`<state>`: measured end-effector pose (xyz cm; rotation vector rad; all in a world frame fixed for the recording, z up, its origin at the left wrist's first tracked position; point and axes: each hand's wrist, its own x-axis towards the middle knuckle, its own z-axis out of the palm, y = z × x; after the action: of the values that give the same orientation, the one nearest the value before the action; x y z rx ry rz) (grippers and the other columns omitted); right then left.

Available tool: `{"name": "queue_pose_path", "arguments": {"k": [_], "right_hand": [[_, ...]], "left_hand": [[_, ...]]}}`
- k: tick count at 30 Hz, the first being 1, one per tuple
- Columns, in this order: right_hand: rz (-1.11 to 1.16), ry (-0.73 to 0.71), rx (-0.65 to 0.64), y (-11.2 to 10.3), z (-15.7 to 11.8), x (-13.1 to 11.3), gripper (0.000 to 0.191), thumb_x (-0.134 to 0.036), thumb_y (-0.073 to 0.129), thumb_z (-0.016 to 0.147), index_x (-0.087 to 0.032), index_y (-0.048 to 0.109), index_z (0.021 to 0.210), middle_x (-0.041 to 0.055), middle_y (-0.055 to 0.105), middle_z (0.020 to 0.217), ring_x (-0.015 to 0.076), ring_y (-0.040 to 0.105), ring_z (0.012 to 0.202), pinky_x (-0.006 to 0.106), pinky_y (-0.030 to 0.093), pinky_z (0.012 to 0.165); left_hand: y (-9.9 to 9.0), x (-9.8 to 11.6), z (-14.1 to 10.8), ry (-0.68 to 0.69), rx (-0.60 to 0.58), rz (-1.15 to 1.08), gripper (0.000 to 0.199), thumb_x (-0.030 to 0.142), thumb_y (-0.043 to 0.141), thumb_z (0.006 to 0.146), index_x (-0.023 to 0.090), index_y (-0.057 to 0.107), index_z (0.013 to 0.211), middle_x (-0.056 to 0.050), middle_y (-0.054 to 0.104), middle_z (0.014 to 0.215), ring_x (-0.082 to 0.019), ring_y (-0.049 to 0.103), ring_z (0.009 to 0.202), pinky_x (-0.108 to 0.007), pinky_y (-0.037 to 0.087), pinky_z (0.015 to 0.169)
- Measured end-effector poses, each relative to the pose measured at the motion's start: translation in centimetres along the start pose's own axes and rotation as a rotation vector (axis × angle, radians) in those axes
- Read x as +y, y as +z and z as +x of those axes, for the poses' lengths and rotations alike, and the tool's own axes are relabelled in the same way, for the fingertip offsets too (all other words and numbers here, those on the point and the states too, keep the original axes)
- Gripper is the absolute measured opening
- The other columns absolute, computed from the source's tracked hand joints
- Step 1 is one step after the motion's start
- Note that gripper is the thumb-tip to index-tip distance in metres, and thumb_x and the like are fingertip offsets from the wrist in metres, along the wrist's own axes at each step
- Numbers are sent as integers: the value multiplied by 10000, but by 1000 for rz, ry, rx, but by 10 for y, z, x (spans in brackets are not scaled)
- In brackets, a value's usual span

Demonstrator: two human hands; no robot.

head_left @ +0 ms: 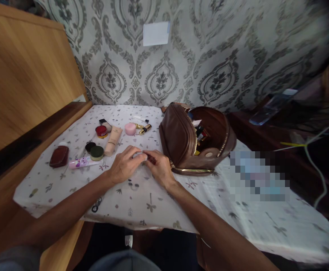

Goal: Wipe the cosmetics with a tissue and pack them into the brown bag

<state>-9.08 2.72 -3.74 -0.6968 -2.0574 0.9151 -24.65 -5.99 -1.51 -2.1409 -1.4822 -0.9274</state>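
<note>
Over the middle of the table my left hand [124, 164] and my right hand [161, 168] meet, fingers closed in a pinch. Between them is a small whitish object [138, 154], mostly covered by the fingers, whose kind I cannot make out. Just right of my right hand stands an unzipped brown leather bag [178, 130] with several small items inside. A beige squeeze tube [113, 141] lies beyond my left hand. Beside it are a dark green round jar [97, 153] and a white and purple tube [83, 162].
Farther back lie a pink jar [130, 129], a red jar [101, 131], a gold lipstick [145, 129] and a thin clear tube [138, 119]. A dark red pouch [59, 156] is at the left. Wooden furniture [31, 56] borders the table; a plastic bottle [271, 107] lies at right.
</note>
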Motion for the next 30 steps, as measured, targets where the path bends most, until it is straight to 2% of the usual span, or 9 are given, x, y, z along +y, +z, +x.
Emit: {"name": "queue_pose_path", "arguments": {"k": [10,17,21,26,30], "right_hand": [[14,-24,-26,0,0,0,401,-42,589,740,-229,775,1042,31,722,868,162,619,712,283,506,735],[49,16,-4,-1,-1,2,299,-160,673,780,-218,774,1055,34,729,842,159,623,681,286,526,714],[51,29,-1,-2,-2,2,294,-176,673,784,-223,772,1058,32,738,853,157,630,680,285,530,704],[47,57,1,-2,-1,3,292,-190,677,779,-211,772,1054,32,729,827,166,630,677,288,527,683],[39,69,-1,-4,-2,1,281,-224,672,805,-215,765,1071,28,715,805,163,618,665,288,524,672]], "left_hand": [[3,-4,-2,-76,-62,-48,266,271,434,1027,204,691,1027,-66,633,968,-168,608,888,-277,506,760],[4,-18,-4,-162,-102,-104,274,282,439,1018,205,701,993,-59,610,932,-181,593,882,-299,487,777],[1,-28,-4,-243,-164,-23,272,270,443,1005,219,707,961,-48,599,899,-190,583,861,-309,472,778],[-3,-33,-5,-381,-277,142,222,251,484,976,236,701,929,-42,596,905,-211,588,863,-294,438,673],[-3,-34,-5,-400,-318,223,199,240,505,970,239,690,897,-41,598,903,-214,596,851,-282,399,608]]}}
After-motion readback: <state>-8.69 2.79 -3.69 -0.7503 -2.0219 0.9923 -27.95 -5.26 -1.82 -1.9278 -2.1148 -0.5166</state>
